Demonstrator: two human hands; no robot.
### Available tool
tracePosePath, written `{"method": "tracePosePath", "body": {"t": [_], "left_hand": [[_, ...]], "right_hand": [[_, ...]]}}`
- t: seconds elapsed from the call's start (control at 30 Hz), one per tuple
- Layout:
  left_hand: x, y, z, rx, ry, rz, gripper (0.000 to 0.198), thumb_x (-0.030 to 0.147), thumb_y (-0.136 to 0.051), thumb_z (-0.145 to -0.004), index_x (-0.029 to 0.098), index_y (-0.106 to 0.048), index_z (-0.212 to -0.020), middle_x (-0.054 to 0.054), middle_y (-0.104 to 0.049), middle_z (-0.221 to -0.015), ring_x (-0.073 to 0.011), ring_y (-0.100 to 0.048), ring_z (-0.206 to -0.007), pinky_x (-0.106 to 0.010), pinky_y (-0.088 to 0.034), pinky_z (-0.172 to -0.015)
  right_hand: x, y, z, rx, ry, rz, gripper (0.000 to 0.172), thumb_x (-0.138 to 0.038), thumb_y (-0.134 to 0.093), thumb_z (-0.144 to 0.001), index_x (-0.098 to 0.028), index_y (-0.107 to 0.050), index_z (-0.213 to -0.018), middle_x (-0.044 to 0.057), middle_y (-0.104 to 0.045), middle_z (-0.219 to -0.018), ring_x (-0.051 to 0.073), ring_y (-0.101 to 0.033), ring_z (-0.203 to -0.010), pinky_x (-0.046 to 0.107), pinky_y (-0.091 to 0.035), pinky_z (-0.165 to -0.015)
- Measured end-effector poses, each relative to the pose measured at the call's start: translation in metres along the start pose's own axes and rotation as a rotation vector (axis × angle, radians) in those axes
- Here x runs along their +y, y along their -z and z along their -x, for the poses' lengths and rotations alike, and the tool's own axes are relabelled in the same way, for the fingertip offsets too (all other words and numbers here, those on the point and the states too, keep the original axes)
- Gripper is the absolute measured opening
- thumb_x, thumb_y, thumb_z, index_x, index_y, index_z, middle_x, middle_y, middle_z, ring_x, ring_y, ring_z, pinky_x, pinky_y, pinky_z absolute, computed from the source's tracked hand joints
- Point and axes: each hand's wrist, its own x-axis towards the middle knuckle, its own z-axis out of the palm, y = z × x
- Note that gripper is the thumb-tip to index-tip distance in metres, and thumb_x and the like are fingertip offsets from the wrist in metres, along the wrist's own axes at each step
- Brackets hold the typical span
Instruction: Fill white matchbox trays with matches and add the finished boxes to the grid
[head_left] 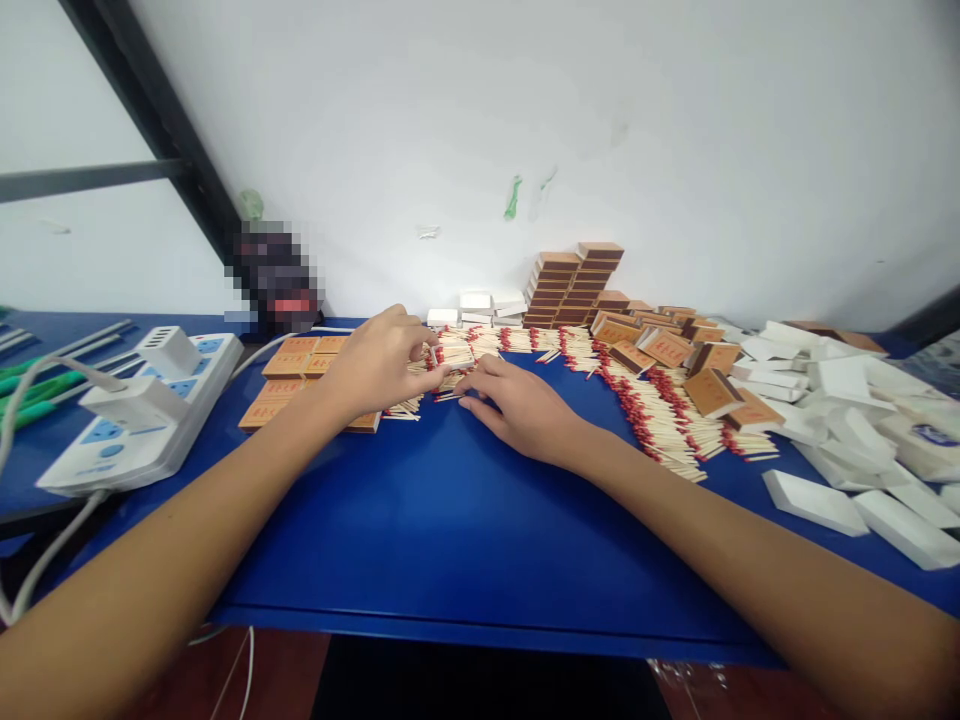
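My left hand (394, 350) is closed on a small white matchbox tray (454, 356) with matches in it, its thumb at the near edge and its fingers at the far side. Just right of the tray, my right hand (517, 400) has its fingers curled low over the table, their tips close to loose matches. What these fingertips hold, if anything, is too small to make out. Rows of red-tipped matches (637, 400) curve from behind the hands round to the right. Flat orange matchboxes (289, 365) lie beside my left wrist, partly covered by the forearm.
Brown matchboxes (562, 290) stand stacked by the wall, with more matchbox sleeves (667, 345) heaped to their right. White trays (840, 400) pile up at the far right; several others (476, 300) sit at the back. A power strip (142, 410) with cables occupies the left of the blue table (450, 530).
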Motion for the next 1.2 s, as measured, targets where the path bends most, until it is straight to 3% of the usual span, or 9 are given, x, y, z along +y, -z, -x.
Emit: {"method": "tracePosePath", "body": {"t": [0.3, 0.43, 0.53, 0.67, 0.87, 1.07, 1.2], "left_hand": [[0.0, -0.001, 0.0, -0.003, -0.012, 0.007, 0.025, 0.041, -0.07, -0.092, 0.017, -0.076, -0.092, -0.008, -0.067, -0.078, -0.0256, -0.058, -0.083, -0.037, -0.042, -0.072], [0.0, -0.003, 0.001, -0.009, -0.035, 0.048, 0.024, 0.04, -0.072, -0.092, 0.017, -0.076, -0.092, -0.008, -0.068, -0.08, -0.0252, -0.058, -0.084, -0.037, -0.044, -0.075], [0.005, -0.006, 0.002, -0.02, -0.094, 0.114, 0.022, 0.039, -0.074, -0.092, 0.017, -0.077, -0.096, -0.006, -0.07, -0.08, -0.025, -0.059, -0.087, -0.037, -0.046, -0.079], [0.016, -0.01, 0.003, -0.044, -0.14, 0.2, 0.017, 0.037, -0.075, -0.091, 0.02, -0.077, -0.095, -0.003, -0.068, -0.078, -0.0233, -0.059, -0.085, -0.036, -0.046, -0.08], [0.023, -0.015, 0.005, -0.089, -0.147, 0.318, 0.017, 0.036, -0.077, -0.091, 0.019, -0.076, -0.088, 0.0, -0.065, -0.075, -0.0195, -0.058, -0.077, -0.034, -0.044, -0.076], [0.024, -0.016, 0.004, -0.159, -0.137, 0.324, 0.022, 0.041, -0.078, -0.09, 0.019, -0.077, -0.091, 0.001, -0.064, -0.074, -0.0187, -0.056, -0.076, -0.033, -0.041, -0.075], [0.025, -0.016, 0.005, -0.177, -0.129, 0.326, 0.023, 0.042, -0.078, -0.091, 0.02, -0.078, -0.091, 0.0, -0.064, -0.074, -0.0195, -0.057, -0.08, -0.033, -0.042, -0.077]], "right_hand": [[0.002, -0.002, 0.0, 0.024, 0.017, -0.051, 0.017, -0.019, -0.056, -0.104, -0.021, -0.072, -0.11, 0.006, -0.063, -0.102, 0.019, -0.06, -0.089, 0.032, -0.046, -0.081], [0.003, 0.007, 0.0, 0.217, 0.001, -0.034, 0.016, -0.021, -0.056, -0.104, -0.02, -0.072, -0.102, 0.005, -0.061, -0.09, 0.019, -0.058, -0.08, 0.031, -0.042, -0.073], [0.01, 0.017, 0.0, 0.325, 0.002, -0.02, 0.016, -0.023, -0.056, -0.105, -0.021, -0.072, -0.108, 0.005, -0.061, -0.092, 0.02, -0.058, -0.083, 0.033, -0.043, -0.076], [0.019, 0.027, 0.004, 0.171, 0.051, -0.051, 0.014, -0.024, -0.06, -0.103, -0.022, -0.072, -0.109, 0.006, -0.059, -0.1, 0.021, -0.057, -0.087, 0.034, -0.045, -0.08], [0.02, 0.034, 0.008, 0.009, -0.034, -0.055, 0.01, -0.026, -0.063, -0.102, -0.02, -0.071, -0.099, 0.006, -0.059, -0.099, 0.021, -0.057, -0.089, 0.033, -0.043, -0.079], [0.018, 0.029, 0.008, -0.012, -0.071, -0.105, 0.014, -0.027, -0.064, -0.102, -0.02, -0.069, -0.092, 0.006, -0.059, -0.096, 0.02, -0.056, -0.088, 0.031, -0.041, -0.076], [0.019, 0.038, 0.008, -0.01, -0.07, -0.106, 0.012, -0.027, -0.063, -0.101, -0.02, -0.07, -0.094, 0.006, -0.061, -0.095, 0.02, -0.056, -0.085, 0.031, -0.041, -0.075]]}}
